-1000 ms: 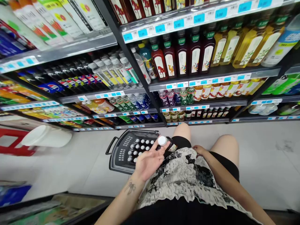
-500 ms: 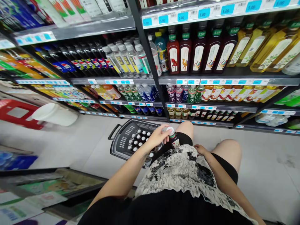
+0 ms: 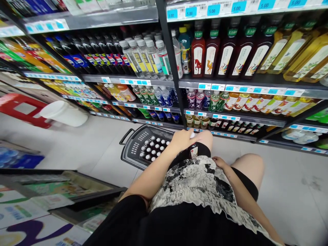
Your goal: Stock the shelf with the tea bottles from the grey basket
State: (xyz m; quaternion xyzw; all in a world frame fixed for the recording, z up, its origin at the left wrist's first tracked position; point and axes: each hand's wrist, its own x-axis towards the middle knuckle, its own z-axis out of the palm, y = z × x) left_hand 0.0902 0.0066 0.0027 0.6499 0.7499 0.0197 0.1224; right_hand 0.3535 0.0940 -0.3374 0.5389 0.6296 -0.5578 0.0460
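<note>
My left hand [image 3: 182,139] is closed around the upper part of a small dark drink bottle [image 3: 194,152] with a white cap and a pale label. The bottle is over my lap, against the black shorts, and my fingers cover its neck. To the left on the floor is a black shopping basket [image 3: 132,138] holding several dark bottles [image 3: 157,147] with white caps. My right hand [image 3: 217,162] lies low by the hem of my patterned top, between my thighs. Its fingers are mostly hidden.
Shelves of bottled drinks [image 3: 230,56] stand ahead, with price strips along their edges. A white bucket [image 3: 66,112] and a red plastic object [image 3: 23,109] are on the floor at left. A display stand with boxes [image 3: 33,218] is close at lower left.
My left hand has shifted slightly right and up over the bottle, now hiding its neck and part of the cap. The view has moved slightly. My right hand stays in place.
</note>
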